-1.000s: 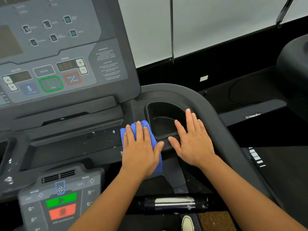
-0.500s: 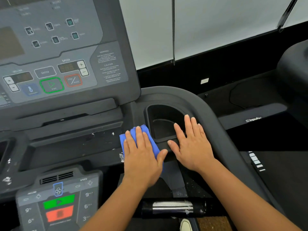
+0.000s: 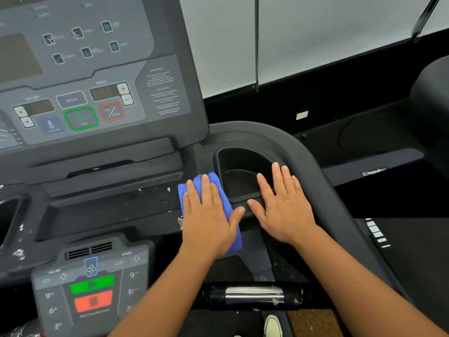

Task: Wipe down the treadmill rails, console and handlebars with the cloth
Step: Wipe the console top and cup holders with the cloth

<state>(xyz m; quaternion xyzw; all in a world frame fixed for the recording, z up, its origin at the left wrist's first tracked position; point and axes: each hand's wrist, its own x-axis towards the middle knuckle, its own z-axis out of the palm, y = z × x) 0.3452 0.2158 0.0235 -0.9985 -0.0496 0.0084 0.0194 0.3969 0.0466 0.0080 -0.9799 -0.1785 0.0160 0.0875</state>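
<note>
A folded blue cloth (image 3: 224, 201) lies on the dark console shelf just left of the cup holder (image 3: 239, 170). My left hand (image 3: 209, 221) presses flat on the cloth with straight fingers and covers most of it. My right hand (image 3: 283, 206) rests flat on the cup holder's front rim, fingers spread, holding nothing. The grey console panel (image 3: 97, 76) with its buttons rises at the upper left. The curved black handlebar (image 3: 303, 156) bends around the right hand. A lower keypad (image 3: 92, 283) sits at the bottom left.
A handlebar with a silver grip sensor (image 3: 254, 294) crosses below my forearms. White specks dot the console shelf (image 3: 116, 207). A neighbouring treadmill (image 3: 374, 173) stands to the right. A shoe tip (image 3: 273, 325) shows at the bottom edge.
My left hand slid the cloth slightly away from me and then back on the shelf. The right hand stayed flat on the cup holder rim.
</note>
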